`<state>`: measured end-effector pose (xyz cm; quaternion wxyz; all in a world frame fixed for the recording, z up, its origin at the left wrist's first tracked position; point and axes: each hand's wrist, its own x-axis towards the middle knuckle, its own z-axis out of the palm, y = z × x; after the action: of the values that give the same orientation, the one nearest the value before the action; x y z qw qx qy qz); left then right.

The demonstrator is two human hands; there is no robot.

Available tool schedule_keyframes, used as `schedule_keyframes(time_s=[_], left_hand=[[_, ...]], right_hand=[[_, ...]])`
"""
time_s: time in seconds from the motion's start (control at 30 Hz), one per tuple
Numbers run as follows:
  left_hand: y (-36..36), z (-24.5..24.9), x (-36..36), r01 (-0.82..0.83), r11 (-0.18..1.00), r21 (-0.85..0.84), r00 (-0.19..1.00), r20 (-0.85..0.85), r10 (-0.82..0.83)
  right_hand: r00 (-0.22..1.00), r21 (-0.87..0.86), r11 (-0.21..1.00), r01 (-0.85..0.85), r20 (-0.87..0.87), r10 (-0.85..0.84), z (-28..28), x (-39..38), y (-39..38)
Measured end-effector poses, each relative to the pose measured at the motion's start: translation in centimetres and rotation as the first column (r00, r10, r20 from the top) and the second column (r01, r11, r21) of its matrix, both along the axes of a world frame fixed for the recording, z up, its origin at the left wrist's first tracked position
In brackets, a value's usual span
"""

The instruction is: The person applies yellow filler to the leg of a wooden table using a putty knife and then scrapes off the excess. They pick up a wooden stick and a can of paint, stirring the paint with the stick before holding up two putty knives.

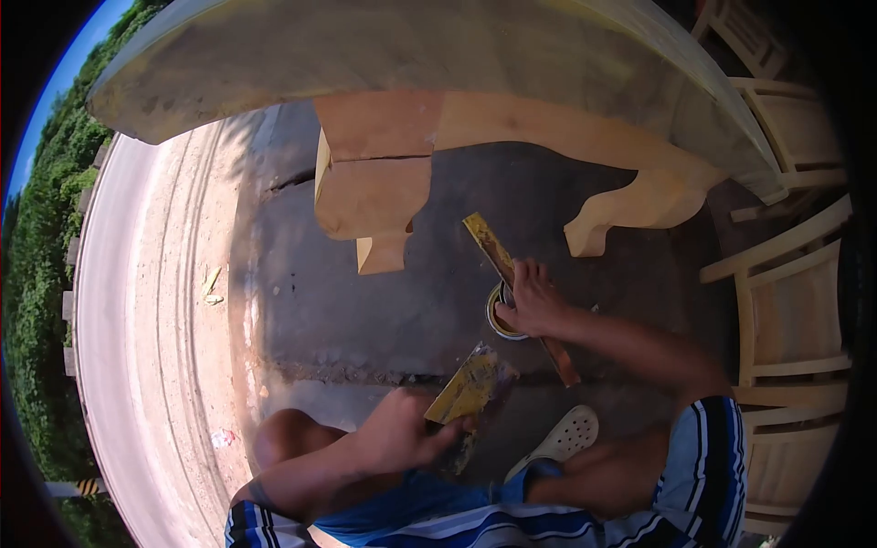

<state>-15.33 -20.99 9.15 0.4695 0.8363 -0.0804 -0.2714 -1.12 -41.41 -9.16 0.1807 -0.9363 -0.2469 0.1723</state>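
Low in front of my body, my left hand [406,431] is closed around a flat putty board [464,388] smeared with yellow paste; a clear, crumpled-looking film shows at its far edge. My right hand [532,300] grips a long, flat wooden stick [487,242], slanting from upper left to lower right. Yellow paste coats the stick's upper end, while its lower end is bare reddish brown. Directly under the right hand sits a round open can [491,315], its rim partly hidden by the fingers. Above both hands stands a large wooden furniture piece [375,192] with curved, cut-out legs.
Pale wooden chairs [795,310] line the right side. Dark concrete floor [338,301] with a crack lies beneath. A sandy verge [174,301] and a road [110,301] run along the left. My foot wears a light clog [568,437].
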Motion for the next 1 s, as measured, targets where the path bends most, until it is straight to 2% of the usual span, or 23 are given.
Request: schedule_keyframes(time_s=[0.1,0.17,0.3,0.47,0.7,0.9,1.0], left_hand=[[0.0,-0.3,-0.1,0.004,0.998,-0.065,0.999,0.048,-0.001],[-0.2,0.0,0.1,0.008,0.994,-0.111,0.997,0.071,0.000],[0.1,0.7,-0.1,0.037,0.998,-0.045,0.999,0.036,-0.035],[0.3,0.4,-0.7,0.010,0.995,-0.098,0.996,0.087,-0.002],[0.3,1.1,-0.8,0.004,0.999,-0.049,0.998,0.055,-0.001],[0.4,1.0,-1.1,0.017,0.998,-0.054,0.997,0.082,-0.012],[0.3,1.4,-1.0,0.008,0.998,-0.068,0.996,0.094,-0.002]], right_hand=[[0.996,0.015,0.998,-0.065,0.067,0.064,1.1,0.2,-0.5],[0.995,-0.022,0.995,-0.095,0.008,0.095,2.1,0.4,-0.7],[0.986,-0.035,0.986,-0.166,-0.009,0.165,3.1,0.3,-0.8],[0.982,-0.047,0.981,-0.187,0.029,0.189,2.5,0.1,-0.8],[0.973,-0.055,0.976,-0.212,0.086,0.216,1.8,-0.1,-0.5],[0.974,-0.089,0.972,-0.218,0.047,0.223,2.4,-0.1,-0.5],[0.975,-0.050,0.975,-0.217,0.046,0.220,2.3,-0.2,-1.0]])
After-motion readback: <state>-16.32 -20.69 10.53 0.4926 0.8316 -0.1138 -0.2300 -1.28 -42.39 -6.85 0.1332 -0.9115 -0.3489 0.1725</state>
